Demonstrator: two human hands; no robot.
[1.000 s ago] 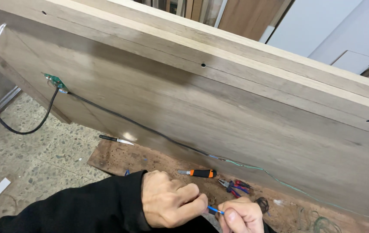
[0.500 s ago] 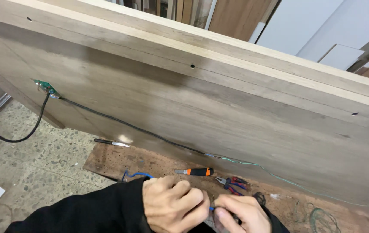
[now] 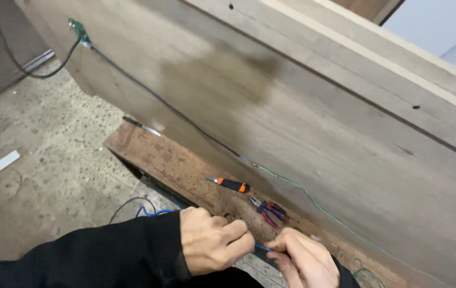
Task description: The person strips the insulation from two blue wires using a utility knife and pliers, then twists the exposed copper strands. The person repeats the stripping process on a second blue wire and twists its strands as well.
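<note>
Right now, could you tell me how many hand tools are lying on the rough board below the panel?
3: a thin dark tool at its left end, an orange-handled cutter mid-board, pliers just right. Hands may hide more.

We see a rough brown board (image 3: 169,160) on the concrete floor (image 3: 52,160); on it an orange-black utility knife (image 3: 230,184), with pliers (image 3: 268,210) just right of the knife.

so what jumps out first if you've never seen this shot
The big grey-brown wooden panel leaning across most of the view, with a black cable running down its face. At the bottom, the left hand and right hand pinch a thin blue wire; an orange-handled tool and pliers lie just beyond.
</note>
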